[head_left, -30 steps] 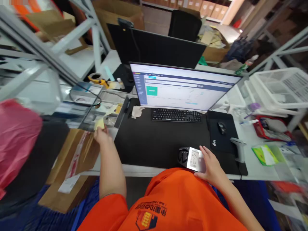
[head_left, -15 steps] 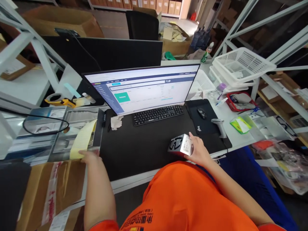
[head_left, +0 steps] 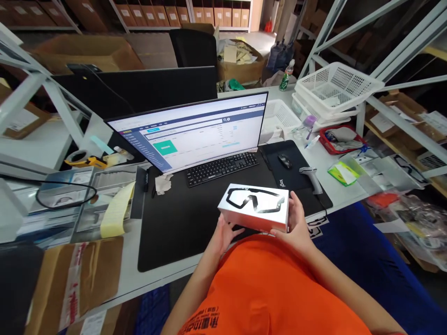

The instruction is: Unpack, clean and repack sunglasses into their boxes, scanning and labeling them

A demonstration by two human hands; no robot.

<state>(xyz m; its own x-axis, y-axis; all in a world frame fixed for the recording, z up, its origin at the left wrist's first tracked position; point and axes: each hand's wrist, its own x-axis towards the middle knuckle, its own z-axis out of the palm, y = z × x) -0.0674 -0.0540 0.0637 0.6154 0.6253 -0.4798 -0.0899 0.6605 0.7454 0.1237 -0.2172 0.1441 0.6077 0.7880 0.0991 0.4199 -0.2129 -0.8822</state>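
A pale box [head_left: 254,201] printed with black-framed eyewear is being gripped at its right end by the right hand [head_left: 296,229], while its lower left corner is being met by the left hand [head_left: 220,237]; whether that hand is being closed firmly cannot be told. The box is being held over the near part of a black desk mat [head_left: 174,223]. Beyond, a scanner [head_left: 312,179] and a keyboard [head_left: 222,168] are being supported, and a page is being displayed on a monitor [head_left: 206,125].
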